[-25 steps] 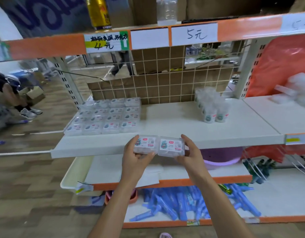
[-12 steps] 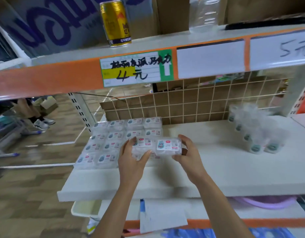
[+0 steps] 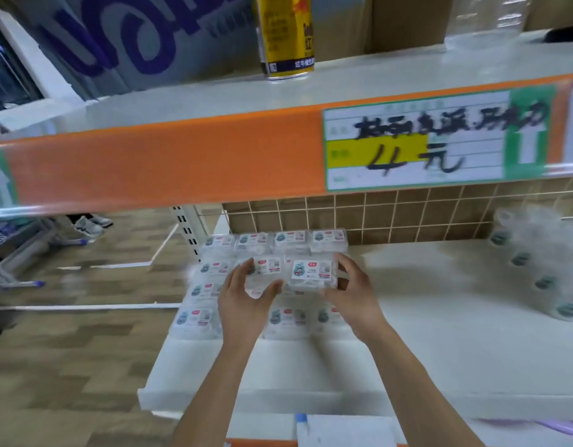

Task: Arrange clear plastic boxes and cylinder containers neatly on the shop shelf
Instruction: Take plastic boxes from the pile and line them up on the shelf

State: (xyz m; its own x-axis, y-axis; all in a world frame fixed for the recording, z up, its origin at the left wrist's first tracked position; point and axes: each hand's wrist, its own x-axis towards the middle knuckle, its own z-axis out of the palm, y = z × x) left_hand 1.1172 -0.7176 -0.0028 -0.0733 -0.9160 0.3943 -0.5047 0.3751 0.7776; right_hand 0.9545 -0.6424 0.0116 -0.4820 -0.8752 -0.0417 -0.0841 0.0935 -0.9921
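I hold two clear plastic boxes side by side, just above the middle of the frame. My left hand (image 3: 246,296) grips the left box (image 3: 265,272) from its near left corner, thumb underneath and fingers up the side. My right hand (image 3: 351,293) clasps the right box (image 3: 312,273), fingers wrapped round its right end. The two boxes touch along their inner edges, their printed labels facing up at me.

Under and behind them sits the block of boxes (image 3: 262,253) already on the white shelf (image 3: 440,333), in neat rows that run from the wire grid back panel (image 3: 407,217) toward the front lip. My hands hide part of the block, so I cannot tell whether the boxes I hold rest on the ones beneath or hover just above them.

At the right edge of the frame a cluster of clear cylinder containers (image 3: 543,269) stands on the same shelf, well apart from the boxes, blurred.

Across the upper half runs the orange edge of the shelf above (image 3: 166,166), with a handwritten price tag (image 3: 417,146) at the right. A yellow can (image 3: 286,33) stands upright on that upper shelf at top centre. At the left, wood-pattern floor (image 3: 69,366) shows.
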